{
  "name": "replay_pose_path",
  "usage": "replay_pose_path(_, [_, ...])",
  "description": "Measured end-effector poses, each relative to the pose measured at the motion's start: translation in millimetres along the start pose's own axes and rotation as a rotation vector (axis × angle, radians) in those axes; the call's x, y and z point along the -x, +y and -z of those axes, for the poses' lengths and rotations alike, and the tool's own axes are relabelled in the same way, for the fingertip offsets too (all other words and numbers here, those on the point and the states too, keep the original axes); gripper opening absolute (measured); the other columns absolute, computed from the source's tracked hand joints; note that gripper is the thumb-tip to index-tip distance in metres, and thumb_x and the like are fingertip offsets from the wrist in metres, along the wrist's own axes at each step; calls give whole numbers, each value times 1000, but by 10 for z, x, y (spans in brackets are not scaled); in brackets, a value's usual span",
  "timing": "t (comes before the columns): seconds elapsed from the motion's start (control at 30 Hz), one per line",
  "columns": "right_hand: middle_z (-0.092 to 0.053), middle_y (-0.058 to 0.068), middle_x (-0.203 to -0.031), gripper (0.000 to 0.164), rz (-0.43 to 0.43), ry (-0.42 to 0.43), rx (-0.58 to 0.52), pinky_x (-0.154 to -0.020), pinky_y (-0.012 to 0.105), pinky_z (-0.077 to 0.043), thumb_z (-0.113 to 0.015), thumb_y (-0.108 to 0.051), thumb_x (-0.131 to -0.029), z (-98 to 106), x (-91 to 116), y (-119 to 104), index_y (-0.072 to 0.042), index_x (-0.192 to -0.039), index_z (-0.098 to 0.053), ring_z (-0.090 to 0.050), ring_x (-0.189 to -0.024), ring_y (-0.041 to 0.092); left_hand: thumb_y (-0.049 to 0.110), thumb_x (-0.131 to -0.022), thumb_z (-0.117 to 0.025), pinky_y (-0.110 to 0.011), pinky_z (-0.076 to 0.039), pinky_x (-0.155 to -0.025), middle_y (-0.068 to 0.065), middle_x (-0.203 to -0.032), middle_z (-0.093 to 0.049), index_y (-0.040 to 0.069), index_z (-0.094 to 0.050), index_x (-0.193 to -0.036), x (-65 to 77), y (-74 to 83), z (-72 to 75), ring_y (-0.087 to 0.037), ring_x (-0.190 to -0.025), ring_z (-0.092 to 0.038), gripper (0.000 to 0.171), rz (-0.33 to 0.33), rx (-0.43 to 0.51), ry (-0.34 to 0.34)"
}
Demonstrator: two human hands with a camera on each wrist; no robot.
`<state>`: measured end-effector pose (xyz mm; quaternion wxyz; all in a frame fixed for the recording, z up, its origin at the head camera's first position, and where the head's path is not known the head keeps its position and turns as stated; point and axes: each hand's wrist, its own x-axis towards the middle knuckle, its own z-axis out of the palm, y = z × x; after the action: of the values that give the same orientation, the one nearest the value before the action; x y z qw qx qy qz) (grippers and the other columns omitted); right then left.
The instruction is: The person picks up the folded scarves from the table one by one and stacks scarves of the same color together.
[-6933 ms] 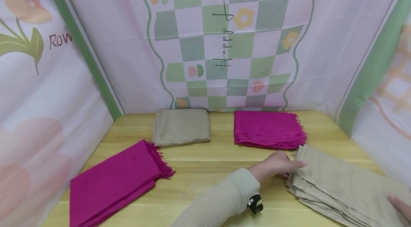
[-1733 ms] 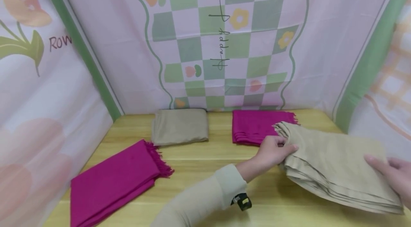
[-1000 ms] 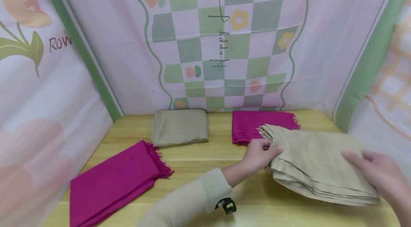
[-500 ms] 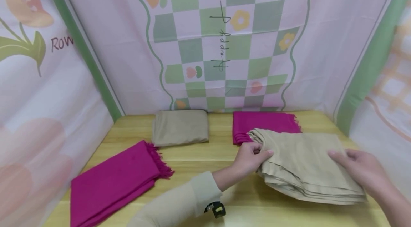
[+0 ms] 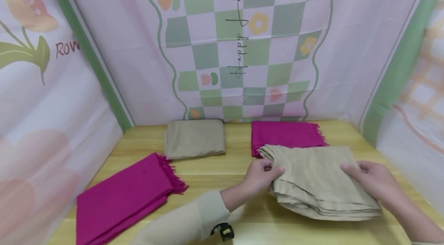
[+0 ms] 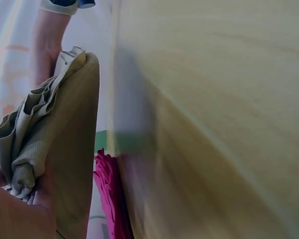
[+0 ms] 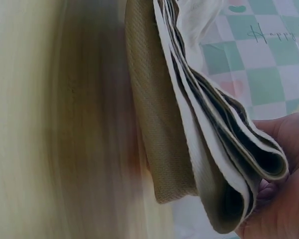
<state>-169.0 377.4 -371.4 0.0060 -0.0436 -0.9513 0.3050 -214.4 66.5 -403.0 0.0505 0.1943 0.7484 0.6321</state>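
Note:
Both hands hold a folded beige cloth (image 5: 312, 179) above the table, right of centre in the head view. My left hand (image 5: 261, 177) grips its left edge, thumb on top and fingers underneath. On the opposite edge, my right hand (image 5: 372, 181) pinches the stack the same way. Loose layers sag along its near side. The left wrist view shows the bunched folds (image 6: 35, 109) at the left hand. In the right wrist view, layered loops of the cloth (image 7: 209, 149) lie against the right hand (image 7: 284, 184). The fingers under the cloth are mostly hidden.
Behind the held cloth lies a folded magenta scarf (image 5: 284, 133), partly covered by it in the head view. Another beige folded cloth (image 5: 195, 137) lies at the back left. A second magenta scarf (image 5: 121, 198) lies at the front left. Printed curtains (image 5: 138, 44) enclose the wooden table (image 5: 194, 179).
Earlier the beige cloth lay at the table's right side. Both hands have lifted it and carried it left toward the middle. The other folded pieces have stayed put.

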Motion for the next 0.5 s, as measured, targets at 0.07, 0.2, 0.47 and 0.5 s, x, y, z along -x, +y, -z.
replay_pose_path(0.07, [-33, 49, -128, 83, 4, 0, 7, -86, 70, -36, -43, -49, -101, -26, -7, -4, 29, -128, -33, -39, -110, 65, 15, -89, -71, -18, -26, -46, 6, -52, -29, 12, -34, -56, 28, -8, 21, -4, -48, -29, 50, -3, 1, -7])
replay_pose_path(0.2, [-41, 48, -125, 81, 19, 10, 9, -82, 67, -41, -45, -49, -100, -79, -19, -13, 27, -127, -37, -48, -104, 60, 15, -89, -71, -18, -25, -47, 7, -53, -28, 13, -32, -56, 77, -27, 56, -3, -49, -28, 51, -6, 6, -11])
replay_pose_path(0.47, [-55, 42, -112, 72, 67, 22, -4, -73, 54, -50, -50, -45, -100, -178, -26, -65, 24, -123, -46, -62, -88, 42, 16, -89, -70, -18, -26, -45, 7, -52, -33, 14, -37, -58, 156, -63, 123, -5, -47, -30, 46, 52, 43, -22])
replay_pose_path(0.5, [-56, 41, -111, 72, 70, 23, -4, -72, 52, -50, -50, -44, -100, -187, -24, -69, 23, -123, -46, -62, -88, 41, 16, -89, -70, -18, -27, -44, 7, -52, -34, 14, -38, -58, 163, -63, 130, -5, -47, -31, 45, 58, 44, -25])
